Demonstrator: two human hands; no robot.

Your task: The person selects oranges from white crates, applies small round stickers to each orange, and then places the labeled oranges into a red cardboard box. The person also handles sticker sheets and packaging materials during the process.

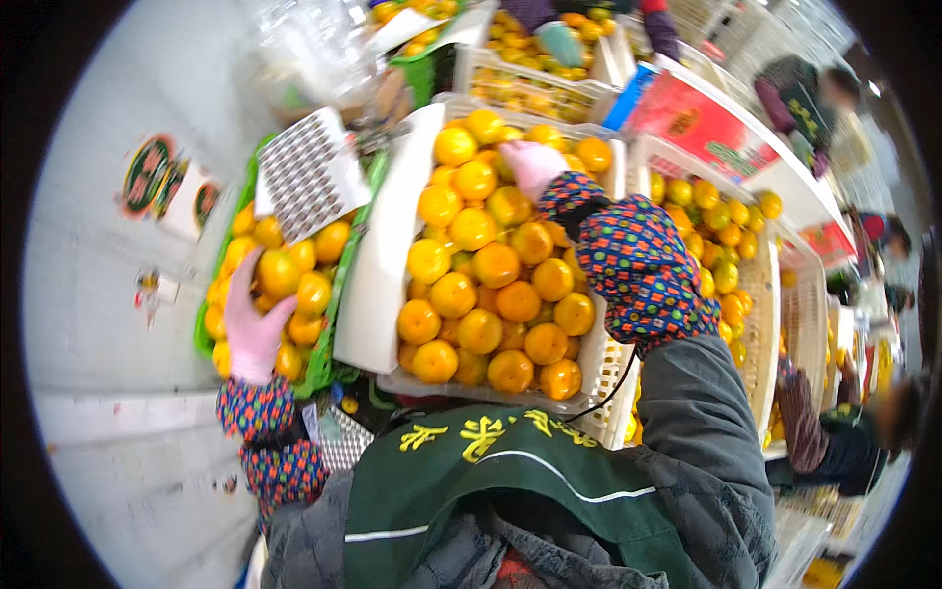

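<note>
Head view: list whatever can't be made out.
All in the head view:
What the right hand touches: hidden beneath that hand.
What lies directly under the patterned sheet: covered by it.
Wearer of the purple sleeve: mostly cut off by the upper edge.

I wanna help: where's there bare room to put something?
The white flap between the green basket and the middle crate looks bare, though maybe sloping. Both are crowded with oranges, the basket with a sheet too.

Orange fruit (496, 265), pink gloves (252, 334), navy sleeves (643, 260) with multicoloured flecks, bright green basket (319, 368).
</note>
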